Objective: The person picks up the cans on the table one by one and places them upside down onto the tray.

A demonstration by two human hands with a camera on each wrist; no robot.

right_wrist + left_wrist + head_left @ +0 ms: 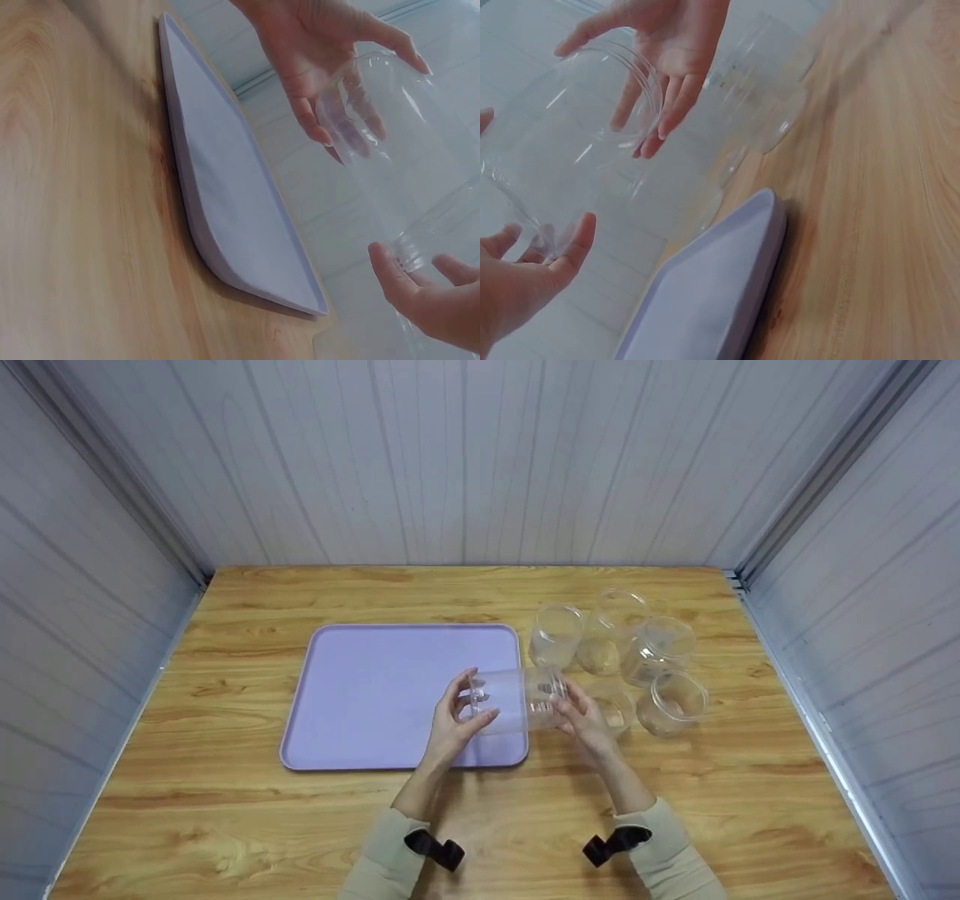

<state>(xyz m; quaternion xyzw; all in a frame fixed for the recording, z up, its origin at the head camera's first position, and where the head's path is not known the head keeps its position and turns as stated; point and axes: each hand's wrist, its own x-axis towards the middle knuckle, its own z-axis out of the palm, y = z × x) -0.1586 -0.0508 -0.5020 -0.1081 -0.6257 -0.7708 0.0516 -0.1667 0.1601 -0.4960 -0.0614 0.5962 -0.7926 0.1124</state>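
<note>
Clear container (506,701) sits between both hands, raised over the right edge of the lilac tray (375,697). Left hand (450,726) grips its left end, right hand (586,721) its right end. Container on its side, long axis left-right, ridged rim at right hand. Room toward front and left of surface (225,832); other clear containers (660,649) crowd right hand.

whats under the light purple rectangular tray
The light purple rectangular tray rests on the brown wood-grain table, visible around its edges; the surface directly beneath is covered and can't be seen.
</note>
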